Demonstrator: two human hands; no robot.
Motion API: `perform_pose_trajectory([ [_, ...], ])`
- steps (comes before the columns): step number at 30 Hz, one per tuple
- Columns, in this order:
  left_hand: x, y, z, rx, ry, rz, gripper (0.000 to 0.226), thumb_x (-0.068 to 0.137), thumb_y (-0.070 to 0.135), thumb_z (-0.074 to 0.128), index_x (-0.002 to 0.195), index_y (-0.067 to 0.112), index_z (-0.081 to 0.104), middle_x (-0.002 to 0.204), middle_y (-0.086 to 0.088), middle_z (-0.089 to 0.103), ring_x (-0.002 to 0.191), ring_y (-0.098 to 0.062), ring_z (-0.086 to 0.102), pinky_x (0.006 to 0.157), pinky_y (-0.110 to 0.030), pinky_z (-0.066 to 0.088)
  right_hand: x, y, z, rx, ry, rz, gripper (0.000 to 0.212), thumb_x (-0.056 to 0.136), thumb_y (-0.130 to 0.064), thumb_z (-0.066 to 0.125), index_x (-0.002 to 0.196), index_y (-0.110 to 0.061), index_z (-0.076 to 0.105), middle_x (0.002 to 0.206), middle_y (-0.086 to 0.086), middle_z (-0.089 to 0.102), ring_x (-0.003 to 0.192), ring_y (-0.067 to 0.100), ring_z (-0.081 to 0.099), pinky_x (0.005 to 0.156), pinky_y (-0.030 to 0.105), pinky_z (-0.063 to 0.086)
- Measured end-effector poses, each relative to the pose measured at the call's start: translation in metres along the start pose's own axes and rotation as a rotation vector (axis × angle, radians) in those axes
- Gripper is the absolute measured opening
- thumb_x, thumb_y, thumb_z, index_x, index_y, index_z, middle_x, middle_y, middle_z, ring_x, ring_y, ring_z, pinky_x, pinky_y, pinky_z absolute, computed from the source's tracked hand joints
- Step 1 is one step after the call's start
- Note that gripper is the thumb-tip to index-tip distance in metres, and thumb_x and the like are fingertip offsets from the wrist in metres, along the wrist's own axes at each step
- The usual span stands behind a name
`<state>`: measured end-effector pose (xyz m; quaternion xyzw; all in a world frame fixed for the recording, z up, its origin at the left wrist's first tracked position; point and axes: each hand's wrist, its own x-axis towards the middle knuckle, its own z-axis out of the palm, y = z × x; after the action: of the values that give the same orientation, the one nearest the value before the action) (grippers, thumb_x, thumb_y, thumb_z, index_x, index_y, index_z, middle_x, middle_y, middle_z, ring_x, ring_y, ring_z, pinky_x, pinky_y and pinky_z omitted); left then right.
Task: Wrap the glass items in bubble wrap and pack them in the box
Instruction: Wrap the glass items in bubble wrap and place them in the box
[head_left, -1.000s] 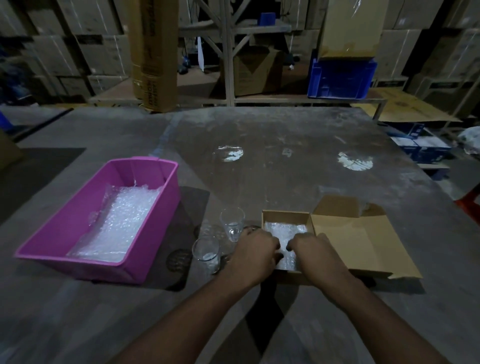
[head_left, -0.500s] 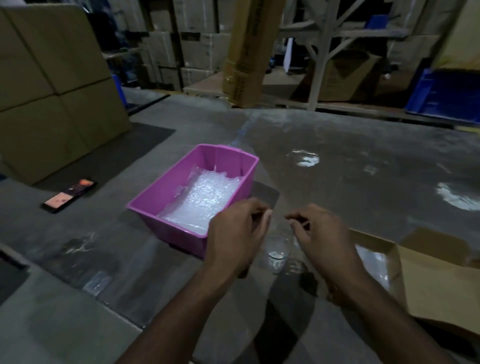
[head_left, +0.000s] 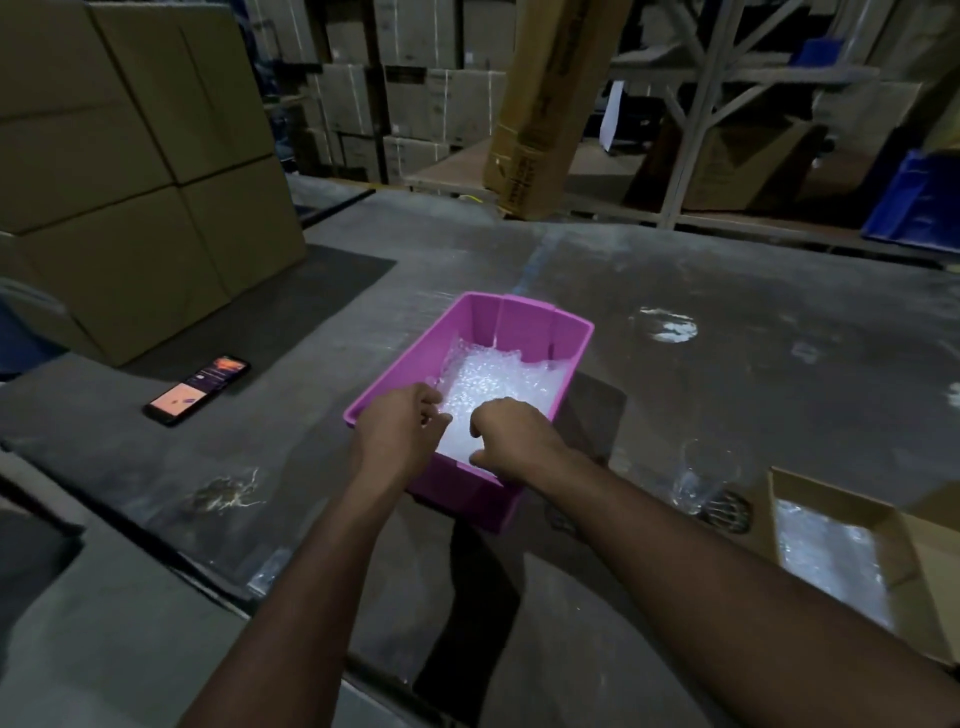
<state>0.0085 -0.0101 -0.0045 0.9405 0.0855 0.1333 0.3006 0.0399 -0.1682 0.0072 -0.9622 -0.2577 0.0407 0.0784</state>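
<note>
A pink plastic bin stands on the grey table with sheets of bubble wrap inside. Both my hands are in its near end. My left hand pinches the wrap's near left edge with curled fingers. My right hand has its fingers and thumb curled down onto the wrap beside it. To the right, apart from both hands, a clear drinking glass stands upright. At the right edge lies an open cardboard box with a bubble-wrapped bundle in it.
A lit phone lies on the dark mat left of the bin. Big stacked cartons stand at the far left. A tall carton, shelving and a blue crate are behind the table. A dark round object lies by the glass.
My hands have left the cardboard box, passed over the glasses and moved left into the pink bin onto the bubble wrap. The view has swung left.
</note>
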Motion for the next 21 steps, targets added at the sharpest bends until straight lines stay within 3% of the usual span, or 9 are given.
perform_pose_trajectory([
  [4,0.012,-0.013,0.003,0.011,-0.069,0.055,0.027,0.089,0.029,0.072,0.115,0.023,0.071,0.101,0.009,0.076,0.09,-0.009,0.07,0.079,-0.025,0.052,0.013,-0.009,0.008,-0.153,-0.12,0.073,0.017,0.085,0.0,0.058,0.099,-0.009,0.062,0.106,0.012,0.059,0.1,0.032,0.06,0.076,0.037,0.048],
  [9,0.022,-0.019,0.004,0.045,-0.152,0.1,0.032,0.09,0.034,0.074,0.12,0.025,0.069,0.105,0.011,0.074,0.095,-0.009,0.068,0.087,-0.032,0.056,0.022,-0.011,0.018,-0.261,-0.117,0.104,0.027,0.088,0.001,0.053,0.112,-0.008,0.063,0.113,0.012,0.057,0.104,0.029,0.058,0.071,0.035,0.041],
  [12,0.026,-0.021,0.003,0.045,-0.169,0.121,0.033,0.09,0.035,0.073,0.121,0.025,0.068,0.105,0.011,0.073,0.095,-0.01,0.068,0.088,-0.032,0.055,0.025,-0.013,0.018,-0.277,-0.118,0.128,0.017,0.087,0.003,0.056,0.095,-0.01,0.063,0.105,0.009,0.064,0.091,0.026,0.061,0.067,0.034,0.043],
  [16,0.033,-0.028,0.003,0.054,-0.221,0.124,0.041,0.09,0.036,0.074,0.128,0.022,0.065,0.112,0.007,0.072,0.099,-0.014,0.068,0.091,-0.035,0.055,0.029,-0.008,0.014,-0.213,-0.035,0.164,0.018,0.083,0.005,0.063,0.076,-0.009,0.054,0.09,0.007,0.068,0.079,0.026,0.064,0.065,0.032,0.049],
  [21,0.04,-0.031,0.001,0.097,-0.227,0.172,0.068,0.082,0.041,0.082,0.142,0.024,0.053,0.136,0.003,0.063,0.119,-0.02,0.062,0.1,-0.039,0.052,0.024,0.002,0.007,0.047,0.14,0.205,0.004,0.086,-0.014,0.066,0.085,-0.018,0.067,0.086,-0.002,0.071,0.081,0.021,0.065,0.069,0.034,0.054],
])
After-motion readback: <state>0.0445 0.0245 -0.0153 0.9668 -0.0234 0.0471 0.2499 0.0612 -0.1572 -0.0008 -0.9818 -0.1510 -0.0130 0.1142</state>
